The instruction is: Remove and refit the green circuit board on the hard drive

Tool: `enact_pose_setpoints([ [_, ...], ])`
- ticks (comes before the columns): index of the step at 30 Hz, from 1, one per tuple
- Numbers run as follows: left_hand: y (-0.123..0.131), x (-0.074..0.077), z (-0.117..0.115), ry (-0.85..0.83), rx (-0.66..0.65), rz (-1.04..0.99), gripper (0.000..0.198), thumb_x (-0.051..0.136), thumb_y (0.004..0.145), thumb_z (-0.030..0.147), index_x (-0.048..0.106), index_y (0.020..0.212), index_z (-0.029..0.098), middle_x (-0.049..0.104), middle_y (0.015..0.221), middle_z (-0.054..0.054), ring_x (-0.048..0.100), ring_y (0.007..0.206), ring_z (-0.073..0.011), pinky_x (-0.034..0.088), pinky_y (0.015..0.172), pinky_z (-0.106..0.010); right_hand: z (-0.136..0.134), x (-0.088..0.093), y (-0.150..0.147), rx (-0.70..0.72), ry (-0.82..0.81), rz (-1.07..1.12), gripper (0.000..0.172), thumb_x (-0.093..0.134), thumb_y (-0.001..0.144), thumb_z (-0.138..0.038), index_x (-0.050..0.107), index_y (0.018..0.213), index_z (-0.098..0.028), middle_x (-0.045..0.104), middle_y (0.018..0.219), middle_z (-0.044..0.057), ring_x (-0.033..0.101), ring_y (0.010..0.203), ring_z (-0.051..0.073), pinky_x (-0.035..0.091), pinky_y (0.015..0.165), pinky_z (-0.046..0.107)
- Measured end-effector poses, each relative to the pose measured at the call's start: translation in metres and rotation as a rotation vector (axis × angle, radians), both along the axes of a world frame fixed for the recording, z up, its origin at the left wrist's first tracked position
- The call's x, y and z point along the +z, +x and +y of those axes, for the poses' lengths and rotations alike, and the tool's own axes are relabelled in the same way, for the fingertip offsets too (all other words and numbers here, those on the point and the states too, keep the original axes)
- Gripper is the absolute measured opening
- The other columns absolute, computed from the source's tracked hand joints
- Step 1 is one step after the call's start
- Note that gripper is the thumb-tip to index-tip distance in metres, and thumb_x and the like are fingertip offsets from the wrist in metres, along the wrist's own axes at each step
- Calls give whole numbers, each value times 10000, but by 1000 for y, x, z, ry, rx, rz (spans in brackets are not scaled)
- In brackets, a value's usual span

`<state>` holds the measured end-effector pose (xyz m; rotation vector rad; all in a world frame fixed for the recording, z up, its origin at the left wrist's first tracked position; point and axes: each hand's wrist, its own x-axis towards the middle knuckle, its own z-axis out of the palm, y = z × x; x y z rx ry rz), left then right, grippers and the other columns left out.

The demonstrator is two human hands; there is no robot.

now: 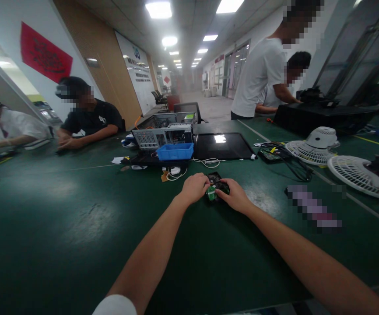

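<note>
A hard drive (211, 193) with a dark casing and a green circuit board lies between my hands on the green table (137, 245). My left hand (195, 187) closes on its left side, the fingertips at the board's edge. From the right, my right hand (236, 195) grips the drive, thumb near the board and fingers along the far side. My fingers cover part of both side edges. The drive appears to rest on the table top.
Beyond my hands are a blue bin (175, 152), an opened computer case (163, 131), a flat black screen (222, 146) and a white cable (211, 163). White fan parts (310, 148) and a blurred-out flat object (312, 205) lie to the right. Several people sit or stand around the table.
</note>
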<state>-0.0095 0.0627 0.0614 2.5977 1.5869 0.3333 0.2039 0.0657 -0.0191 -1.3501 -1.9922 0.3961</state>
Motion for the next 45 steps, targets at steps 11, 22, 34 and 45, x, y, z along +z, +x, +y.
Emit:
enact_pose_setpoints([
  [11,-1,-8,2,14,-46,28,202,548,977,297,735,1016,229,678,1085,-66,620,1065,-219,473,926,-318,0,0,0,8,2,11,503,696,862,-476,599,1270,-199,655,1242,132,612,1165,293,481,1004,449],
  [22,2,-6,0,52,-41,68,222,533,981,278,742,1019,215,684,1102,-90,623,1072,-235,472,931,-337,0,1,0,4,14,1,480,699,861,-476,604,1244,-202,659,1230,128,617,1150,293,487,990,447],
  [34,2,-7,2,68,-82,91,225,545,962,268,763,966,214,697,1066,-85,630,1036,-236,473,931,-345,0,1,0,13,3,-1,480,682,874,-481,604,1250,-191,657,1231,132,614,1150,291,488,991,444],
  [45,-2,-7,4,38,-99,81,208,572,940,271,778,945,242,699,1047,-71,642,1047,-233,487,927,-333,2,-2,1,10,17,-9,463,686,873,-473,614,1238,-198,659,1229,126,615,1144,288,483,996,447],
])
